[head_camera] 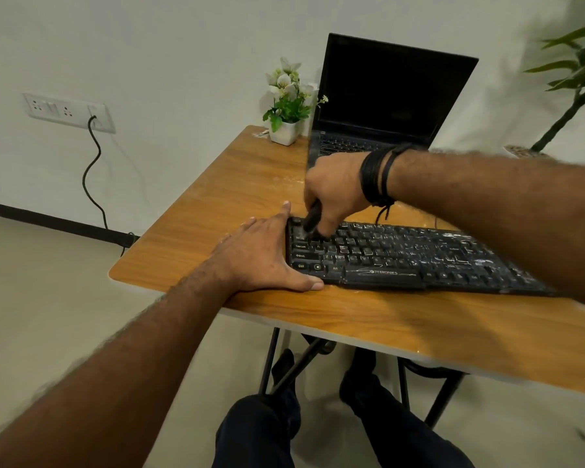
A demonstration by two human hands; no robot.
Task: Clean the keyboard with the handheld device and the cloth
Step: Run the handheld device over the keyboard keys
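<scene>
The black keyboard (pixel 412 255) lies along the near edge of the wooden table (pixel 217 204), its long axis running from the left hand out toward the right, where the right forearm hides its far end. White dust or residue streaks many keys, thickest toward the right.

The right hand (pixel 335 190) is curled round a dark handheld device (pixel 313 217), tip down on the upper-left keys, just inside the keyboard's left end. What the device is exactly I cannot tell; it is blurred and mostly hidden by the fingers. So the uncleaned length lies to the right of that hand, along the long axis; a sweep would likely travel that way, row by row.

The left hand (pixel 264 255) lies flat and spread on the table, index finger and thumb bracketing the keyboard's left end, touching it and steadying it against a push.

Counted: 1 keyboard, 1 handheld device, 2 hands. No cloth shows. Toward the far edge stand 1 open laptop (pixel 392 96), screen dark, and 1 small potted plant (pixel 286 106).
</scene>
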